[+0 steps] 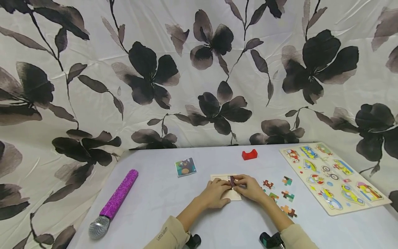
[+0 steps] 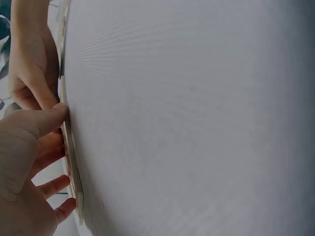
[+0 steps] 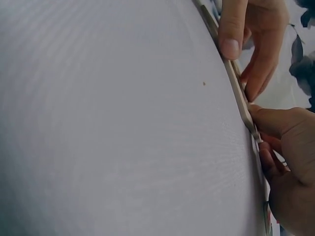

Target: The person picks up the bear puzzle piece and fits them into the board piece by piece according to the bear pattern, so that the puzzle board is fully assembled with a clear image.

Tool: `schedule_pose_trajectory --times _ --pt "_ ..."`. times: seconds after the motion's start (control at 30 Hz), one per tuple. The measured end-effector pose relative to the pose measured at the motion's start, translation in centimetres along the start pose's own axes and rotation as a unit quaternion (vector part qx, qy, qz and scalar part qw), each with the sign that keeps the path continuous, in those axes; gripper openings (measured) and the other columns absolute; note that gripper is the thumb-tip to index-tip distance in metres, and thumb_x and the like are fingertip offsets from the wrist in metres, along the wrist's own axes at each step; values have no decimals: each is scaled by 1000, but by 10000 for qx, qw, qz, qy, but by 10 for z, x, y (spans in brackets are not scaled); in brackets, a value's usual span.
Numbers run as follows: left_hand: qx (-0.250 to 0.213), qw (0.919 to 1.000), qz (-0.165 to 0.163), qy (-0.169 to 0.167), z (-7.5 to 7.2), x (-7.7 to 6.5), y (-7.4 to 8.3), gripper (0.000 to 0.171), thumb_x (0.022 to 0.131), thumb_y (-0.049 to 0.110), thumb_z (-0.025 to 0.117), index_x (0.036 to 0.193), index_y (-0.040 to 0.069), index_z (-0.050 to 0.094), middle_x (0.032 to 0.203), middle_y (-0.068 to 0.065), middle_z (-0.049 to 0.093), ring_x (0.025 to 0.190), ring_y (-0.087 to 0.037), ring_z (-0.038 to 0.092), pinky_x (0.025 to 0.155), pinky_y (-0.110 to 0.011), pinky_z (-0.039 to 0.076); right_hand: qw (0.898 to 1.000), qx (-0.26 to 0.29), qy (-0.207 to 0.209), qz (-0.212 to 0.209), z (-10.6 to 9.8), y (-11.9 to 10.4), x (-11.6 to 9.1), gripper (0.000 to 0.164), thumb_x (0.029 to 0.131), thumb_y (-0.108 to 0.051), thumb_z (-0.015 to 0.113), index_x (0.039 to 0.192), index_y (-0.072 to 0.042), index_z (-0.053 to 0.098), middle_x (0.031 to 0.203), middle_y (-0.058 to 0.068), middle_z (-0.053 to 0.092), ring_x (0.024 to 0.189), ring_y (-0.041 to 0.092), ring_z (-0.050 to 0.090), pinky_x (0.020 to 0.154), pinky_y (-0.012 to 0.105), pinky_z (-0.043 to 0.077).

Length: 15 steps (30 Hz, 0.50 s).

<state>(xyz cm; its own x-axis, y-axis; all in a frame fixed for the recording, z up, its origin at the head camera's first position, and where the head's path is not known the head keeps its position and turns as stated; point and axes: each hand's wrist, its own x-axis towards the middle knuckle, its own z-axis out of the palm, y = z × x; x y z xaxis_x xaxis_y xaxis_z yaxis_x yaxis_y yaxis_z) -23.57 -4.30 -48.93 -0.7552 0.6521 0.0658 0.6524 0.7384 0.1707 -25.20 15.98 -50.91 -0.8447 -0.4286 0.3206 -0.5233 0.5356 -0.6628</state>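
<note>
A small pale wooden puzzle board [image 1: 235,197] lies on the table in front of me, and dark brown puzzle pieces [image 1: 232,180] show on it between my hands. My left hand [image 1: 214,193] rests over its left part, fingers extended toward the pieces, thumb at the near edge. My right hand [image 1: 251,188] comes in from the right and pinches a dark piece at the board between thumb and index finger; the fingers hide most of it. In the left wrist view, the left thumb [image 2: 51,119] touches the board's edge. The right wrist view has the right hand [image 3: 293,147] against the board's end.
Several loose jigsaw pieces [image 1: 287,196] lie right of the board. Further right is a large vehicle picture board [image 1: 335,180]. Behind stand a red block [image 1: 249,155] and a bear picture card [image 1: 186,167]. A glittery purple microphone [image 1: 119,193] lies at left.
</note>
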Motion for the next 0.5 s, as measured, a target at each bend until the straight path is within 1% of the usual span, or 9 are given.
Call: schedule_pose_trajectory --times 0.1,0.23,0.3,0.37,0.5 --pt "-22 10000 -31 -24 -2 0 0 48 87 39 63 128 14 60 133 2 53 120 -18 45 92 -39 41 10000 -44 36 -34 0 1 1 27 84 -11 69 104 9 68 116 22 62 108 41 58 90 53 47" --pt "-67 9999 -62 -43 -3 0 1 47 87 39 63 128 15 60 133 2 53 120 -18 45 91 -39 41 9999 -18 112 -92 0 1 0 26 83 -10 70 103 6 69 114 21 63 105 38 60 85 45 52" --pt "-48 10000 -56 -48 -3 0 1 47 87 39 63 128 15 60 133 2 53 120 -18 45 90 -38 41 9999 15 92 -101 0 2 0 27 83 -9 70 104 6 68 116 21 62 106 37 60 84 42 53" --pt "-8 10000 -41 -47 -4 0 1 47 87 39 62 128 15 60 133 2 53 120 -18 45 89 -38 41 9999 -14 4 -101 -1 2 0 31 83 -9 70 109 7 66 120 23 60 110 38 58 86 40 52" --pt "75 10000 5 -47 -4 -1 2 47 88 39 61 129 16 59 134 2 53 119 -18 46 88 -38 42 9997 -61 -230 -105 -3 2 2 37 84 -8 68 116 11 61 127 26 54 115 41 53 87 42 52"
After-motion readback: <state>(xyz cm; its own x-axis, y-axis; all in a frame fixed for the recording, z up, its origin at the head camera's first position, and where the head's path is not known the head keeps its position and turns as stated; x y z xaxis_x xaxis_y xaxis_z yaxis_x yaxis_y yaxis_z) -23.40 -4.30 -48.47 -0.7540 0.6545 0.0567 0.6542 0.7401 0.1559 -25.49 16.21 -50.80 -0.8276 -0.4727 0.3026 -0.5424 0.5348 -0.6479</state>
